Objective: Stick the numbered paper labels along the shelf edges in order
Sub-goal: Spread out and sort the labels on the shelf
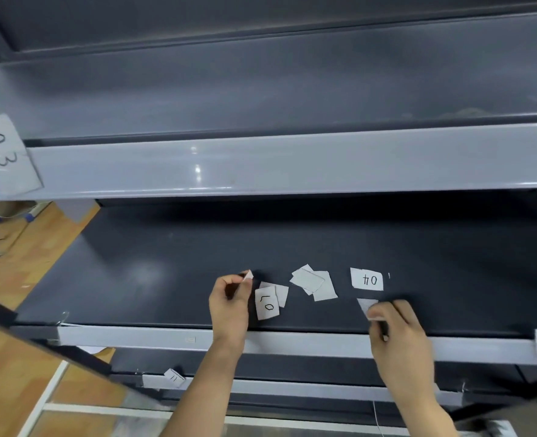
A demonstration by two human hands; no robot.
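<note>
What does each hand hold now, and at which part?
Left hand: a small paper scrap, pinched at its edge. Right hand: another paper piece, gripped at its near end.

- We note a grey metal shelving unit (261, 165) filling most of the view, its boards dark and its front edges lighter grey.
- We see light glinting in bright spots on the upper front edge (197, 168).
- We record a wooden floor (24, 247) in orange-brown tones at the left.
- We find a white frame (52, 402) lying low on that floor.
</note>
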